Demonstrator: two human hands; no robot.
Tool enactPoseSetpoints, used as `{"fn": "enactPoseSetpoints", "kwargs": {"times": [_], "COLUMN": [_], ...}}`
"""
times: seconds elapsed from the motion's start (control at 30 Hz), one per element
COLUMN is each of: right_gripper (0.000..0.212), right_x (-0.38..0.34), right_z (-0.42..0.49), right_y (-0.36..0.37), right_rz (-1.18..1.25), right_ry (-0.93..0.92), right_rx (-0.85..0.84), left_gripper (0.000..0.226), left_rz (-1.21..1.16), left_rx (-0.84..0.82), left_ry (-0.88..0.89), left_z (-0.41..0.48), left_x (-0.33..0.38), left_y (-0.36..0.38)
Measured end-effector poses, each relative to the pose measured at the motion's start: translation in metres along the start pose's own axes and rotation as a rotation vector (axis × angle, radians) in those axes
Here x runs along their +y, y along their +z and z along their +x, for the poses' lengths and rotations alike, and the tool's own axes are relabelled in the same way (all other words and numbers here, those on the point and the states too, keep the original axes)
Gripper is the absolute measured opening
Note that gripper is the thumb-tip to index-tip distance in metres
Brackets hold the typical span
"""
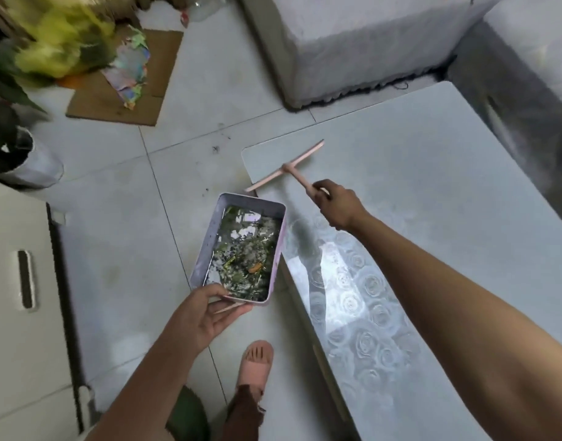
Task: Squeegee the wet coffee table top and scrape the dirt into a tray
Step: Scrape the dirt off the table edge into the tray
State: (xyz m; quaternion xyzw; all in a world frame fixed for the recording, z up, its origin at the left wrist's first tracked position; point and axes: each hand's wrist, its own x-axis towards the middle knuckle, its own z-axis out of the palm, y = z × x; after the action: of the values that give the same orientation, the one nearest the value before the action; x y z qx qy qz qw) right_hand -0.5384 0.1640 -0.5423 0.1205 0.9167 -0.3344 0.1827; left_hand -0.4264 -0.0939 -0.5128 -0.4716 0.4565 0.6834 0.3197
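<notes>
In the head view, the squeegee (286,168) lay near the far left corner of the table (432,202), its pink blade slanting across the wet top and its lower end reaching the table's edge just beyond the far end of the tray (206,246). The right hand (337,205) gripped the end of the squeegee's handle, fingers curled round it, knuckles up, with the bare forearm stretched out long over the table from the lower right. The tray hung over the floor (130,249) along the table's left edge, its right wall just beside that edge; whether they touched could not be told. The left hand (203,313) held the tray by its near short end, thumb over the rim and fingers spread beneath, the forearm rising from the bottom of the frame. Dirt (244,259) covered the tray's bottom: wet green scraps, pale bits and one orange piece. A foot in a pink sandal (255,364) stood on the floor just below the tray.
</notes>
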Motion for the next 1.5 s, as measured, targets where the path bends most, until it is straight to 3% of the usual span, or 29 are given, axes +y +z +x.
{"fn": "enactPoseSetpoints", "kwargs": {"times": [0.2,0.37,0.5,0.6,0.77,0.87,0.97,1.13,1.27,1.37,1.5], "right_gripper": [0.036,0.039,0.031,0.033,0.036,0.035,0.038,0.040,0.038,0.042,0.036], "right_x": [0.058,0.118,0.121,0.088,0.020,-0.008,0.004,0.072,0.123,0.129,0.100], "right_z": [-0.025,-0.145,-0.196,-0.164,-0.022,0.050,0.061,-0.050,-0.171,-0.214,-0.204], "right_y": [0.016,0.020,-0.007,-0.030,-0.031,-0.020,-0.013,-0.010,-0.012,-0.023,-0.027], "right_rz": [-0.099,-0.134,-0.239,-0.198,-0.240,-0.248,-0.255,-0.141,-0.223,-0.273,-0.308], "right_ry": [0.126,0.285,0.346,0.269,0.098,0.088,0.159,0.315,0.459,0.535,0.421], "right_rx": [-0.002,-0.054,-0.142,-0.052,0.008,0.015,-0.021,-0.022,-0.097,-0.169,-0.075], "left_gripper": [0.035,0.037,0.035,0.031,0.026,0.032,0.032,0.033,0.033,0.030,0.015], "left_rz": [0.034,0.101,0.132,0.146,0.147,0.143,0.165,0.214,0.251,0.283,0.312], "left_rx": [-0.009,-0.044,-0.064,-0.074,-0.085,-0.094,-0.095,-0.113,-0.124,-0.121,-0.110], "left_ry": [-0.053,-0.059,-0.077,-0.084,-0.081,-0.070,-0.062,-0.066,-0.064,-0.078,-0.086], "left_z": [0.020,0.028,0.032,0.034,0.035,0.037,0.039,0.031,0.021,0.012,-0.001], "left_x": [0.048,0.080,0.096,0.105,0.118,0.121,0.124,0.126,0.122,0.115,0.099], "left_y": [0.012,0.024,0.034,0.039,0.049,0.053,0.057,0.061,0.062,0.060,0.058]}}
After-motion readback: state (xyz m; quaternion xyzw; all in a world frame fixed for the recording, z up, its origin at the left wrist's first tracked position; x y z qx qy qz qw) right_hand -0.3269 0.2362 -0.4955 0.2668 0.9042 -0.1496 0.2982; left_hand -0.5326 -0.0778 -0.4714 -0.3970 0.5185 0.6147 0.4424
